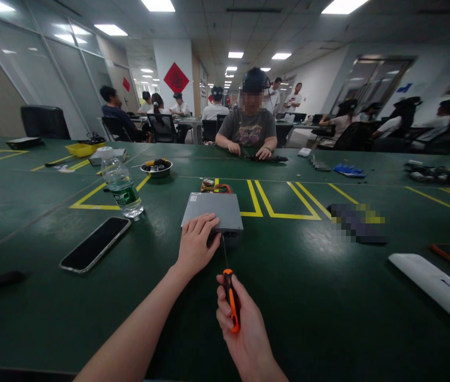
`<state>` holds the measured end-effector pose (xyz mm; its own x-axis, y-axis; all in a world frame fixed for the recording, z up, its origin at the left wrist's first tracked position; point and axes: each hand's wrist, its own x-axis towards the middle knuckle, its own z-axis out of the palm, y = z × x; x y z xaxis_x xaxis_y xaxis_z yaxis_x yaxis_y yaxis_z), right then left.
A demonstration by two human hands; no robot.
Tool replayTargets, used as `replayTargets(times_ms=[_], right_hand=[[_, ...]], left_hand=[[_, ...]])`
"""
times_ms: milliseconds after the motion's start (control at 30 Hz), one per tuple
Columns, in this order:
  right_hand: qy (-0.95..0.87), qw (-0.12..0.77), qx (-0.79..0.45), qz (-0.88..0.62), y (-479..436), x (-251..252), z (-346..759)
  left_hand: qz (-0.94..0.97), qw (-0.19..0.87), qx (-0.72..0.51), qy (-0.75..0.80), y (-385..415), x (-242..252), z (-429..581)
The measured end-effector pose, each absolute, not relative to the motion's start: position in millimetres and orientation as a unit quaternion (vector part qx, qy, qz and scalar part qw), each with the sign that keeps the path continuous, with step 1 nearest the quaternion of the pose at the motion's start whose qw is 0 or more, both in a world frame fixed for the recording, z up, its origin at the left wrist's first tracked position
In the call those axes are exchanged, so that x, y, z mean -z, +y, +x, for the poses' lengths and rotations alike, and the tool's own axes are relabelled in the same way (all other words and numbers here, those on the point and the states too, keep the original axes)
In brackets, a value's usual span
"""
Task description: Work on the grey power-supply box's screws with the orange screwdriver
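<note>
A grey metal box [212, 207] with a bundle of coloured wires [219, 187] at its far side sits on the green table [300, 286]. My left hand [197, 245] rests over its near left corner, fingers on the top and thumb at the near side. In my right hand [243, 318] is an orange and black screwdriver [230, 302], fingers wrapped round the handle. Its shaft points away from me, and the tip is at the near side of the box beside my left thumb. Whether the tip touches a screw is too small to tell.
On the left are a phone [96, 244], a water bottle [120, 185], a metal bowl [156, 168] with tools and a yellow tray [84, 148]. A white object [435, 286] lies at right. Across the table sits a person [250, 124] handling a dark object.
</note>
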<state>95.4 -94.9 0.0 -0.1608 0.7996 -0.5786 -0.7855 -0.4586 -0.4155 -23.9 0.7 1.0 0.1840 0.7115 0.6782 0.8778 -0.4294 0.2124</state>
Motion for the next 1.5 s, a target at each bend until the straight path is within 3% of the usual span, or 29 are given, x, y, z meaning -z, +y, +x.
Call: replayTargets(times_ms=[467, 700, 933, 1133, 1500], right_hand=[[-0.010, 0.576, -0.710, -0.404, -99, -8, 87], [0.042, 0.491, -0.763, -0.419, -98, -14, 88], [0.044, 0.533, -0.745, -0.399, -98, -16, 86], [0.065, 0.495, -0.778, -0.381, -96, -14, 86], [0.081, 0.508, -0.774, -0.369, -95, -14, 87]], left_hand=[[-0.763, 0.117, 0.367, -0.519, 1, -1, -24], [-0.765, 0.111, 0.367, -0.517, 1, -1, -24], [-0.767, 0.109, 0.364, -0.518, 0, -1, -24], [-0.766, 0.108, 0.364, -0.519, 0, -1, -24], [-0.768, 0.103, 0.362, -0.519, 0, 0, -25]])
